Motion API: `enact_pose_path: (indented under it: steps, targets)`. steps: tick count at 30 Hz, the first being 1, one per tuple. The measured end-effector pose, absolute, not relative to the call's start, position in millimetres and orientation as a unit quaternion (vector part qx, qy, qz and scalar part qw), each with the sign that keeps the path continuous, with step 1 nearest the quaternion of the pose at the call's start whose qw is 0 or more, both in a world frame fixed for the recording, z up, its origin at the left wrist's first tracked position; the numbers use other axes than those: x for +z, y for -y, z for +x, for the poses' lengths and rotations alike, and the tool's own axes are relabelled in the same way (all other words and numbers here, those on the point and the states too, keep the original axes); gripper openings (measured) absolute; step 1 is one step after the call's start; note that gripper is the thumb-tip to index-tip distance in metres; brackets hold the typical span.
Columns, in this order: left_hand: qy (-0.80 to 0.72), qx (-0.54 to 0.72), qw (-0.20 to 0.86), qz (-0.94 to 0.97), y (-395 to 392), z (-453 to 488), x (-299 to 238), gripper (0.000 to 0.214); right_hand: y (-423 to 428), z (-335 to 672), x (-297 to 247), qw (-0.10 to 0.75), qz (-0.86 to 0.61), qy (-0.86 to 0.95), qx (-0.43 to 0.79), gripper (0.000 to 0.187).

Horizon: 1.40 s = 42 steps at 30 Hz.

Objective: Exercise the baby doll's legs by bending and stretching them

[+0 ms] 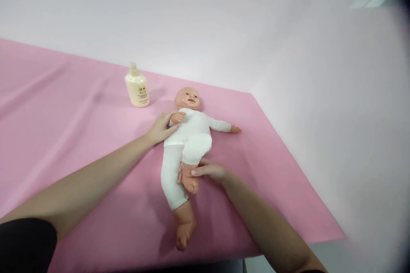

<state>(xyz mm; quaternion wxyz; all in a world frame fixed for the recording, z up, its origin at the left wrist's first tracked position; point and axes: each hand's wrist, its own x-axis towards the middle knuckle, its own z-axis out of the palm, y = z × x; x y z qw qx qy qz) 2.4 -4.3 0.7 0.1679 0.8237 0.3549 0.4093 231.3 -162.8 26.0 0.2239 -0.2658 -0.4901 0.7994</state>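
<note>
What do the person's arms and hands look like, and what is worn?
The left hand and right hand are ungloved, with no rings or watch visible. Both forearms are uncovered. A black sleeve shows on the left upper arm.

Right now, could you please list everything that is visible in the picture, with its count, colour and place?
doll: 1, white suit, on its back at the middle of the sheet, one leg bent
bottle: 1, cream, upright on the sheet beside the doll's head
sheet: 1, pink, under everything
wall: 1, white, behind and to the right
sleeve: 1, black, lower left corner
left hand: 1, bare, against the doll's arm and chest
right hand: 1, bare, fingers on the doll's bent leg
</note>
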Motion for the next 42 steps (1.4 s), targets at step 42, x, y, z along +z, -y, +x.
enact_pose_path:
  steps: [42]
  targets:
    - [-0.357,0.404,0.177,0.823,8,3,5,0.049,161,230,23,0.230,-0.262,0.518,0.781,0.065]
